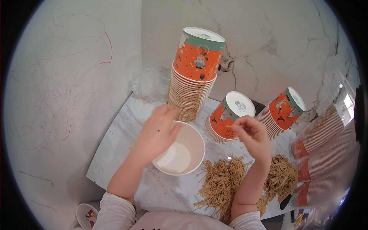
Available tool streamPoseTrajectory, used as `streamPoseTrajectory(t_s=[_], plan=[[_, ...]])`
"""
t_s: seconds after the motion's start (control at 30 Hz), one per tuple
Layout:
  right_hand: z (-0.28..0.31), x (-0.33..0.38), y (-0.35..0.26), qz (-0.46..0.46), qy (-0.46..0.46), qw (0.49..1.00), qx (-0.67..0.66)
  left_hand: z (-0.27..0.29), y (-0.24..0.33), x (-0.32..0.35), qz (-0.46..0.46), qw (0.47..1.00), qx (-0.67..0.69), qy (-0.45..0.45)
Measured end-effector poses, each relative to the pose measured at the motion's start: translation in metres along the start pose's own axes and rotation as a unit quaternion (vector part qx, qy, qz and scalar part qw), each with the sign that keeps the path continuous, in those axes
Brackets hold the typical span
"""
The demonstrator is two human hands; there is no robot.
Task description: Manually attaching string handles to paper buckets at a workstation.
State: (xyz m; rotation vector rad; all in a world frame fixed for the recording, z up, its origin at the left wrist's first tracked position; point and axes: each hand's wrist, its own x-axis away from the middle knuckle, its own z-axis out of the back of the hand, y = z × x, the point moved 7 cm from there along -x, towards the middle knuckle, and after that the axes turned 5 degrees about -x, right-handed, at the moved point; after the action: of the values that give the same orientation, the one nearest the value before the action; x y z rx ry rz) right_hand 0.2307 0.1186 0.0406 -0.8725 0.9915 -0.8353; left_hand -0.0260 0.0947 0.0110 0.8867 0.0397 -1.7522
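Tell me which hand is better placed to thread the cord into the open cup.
Probably the right hand: it pinches a tan cord end beside the white cup, whose rim the left hand grips.

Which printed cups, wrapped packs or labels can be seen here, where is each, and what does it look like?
Tall stack: rear centre, upside-down orange cups, green band, cartoon figures.
Short stack: by right hand, same print.
Third stack: right, tilted.
Wrapped sleeves: far right, clear plastic.
Open cup: under left hand, white inside.

Scribbled wall [57, 84], plastic bag [147, 84], sleeved cups [329, 153].
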Motion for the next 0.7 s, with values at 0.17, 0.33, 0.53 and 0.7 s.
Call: streamPoseTrajectory(t_s=[0.17, 0.33, 0.53, 0.7], plan=[[-0.054, 0.006, -0.014, 0.021, -0.078, 0.995, 0.057, 0.001, 0.047, 0.007, 0.008, 0.941, 0.323, -0.096], [-0.063, 0.012, -0.028, 0.026, -0.084, 0.994, 0.057, 0.007, 0.055, 0.009, -0.061, 0.971, 0.224, -0.058], [-0.063, 0.014, -0.024, -0.007, -0.067, 0.998, 0.017, 0.015, 0.056, 0.009, -0.065, 0.977, 0.2, -0.039], [-0.06, 0.015, -0.03, -0.002, -0.061, 0.998, -0.013, 0.015, 0.056, 0.01, -0.039, 0.972, 0.221, -0.076]])
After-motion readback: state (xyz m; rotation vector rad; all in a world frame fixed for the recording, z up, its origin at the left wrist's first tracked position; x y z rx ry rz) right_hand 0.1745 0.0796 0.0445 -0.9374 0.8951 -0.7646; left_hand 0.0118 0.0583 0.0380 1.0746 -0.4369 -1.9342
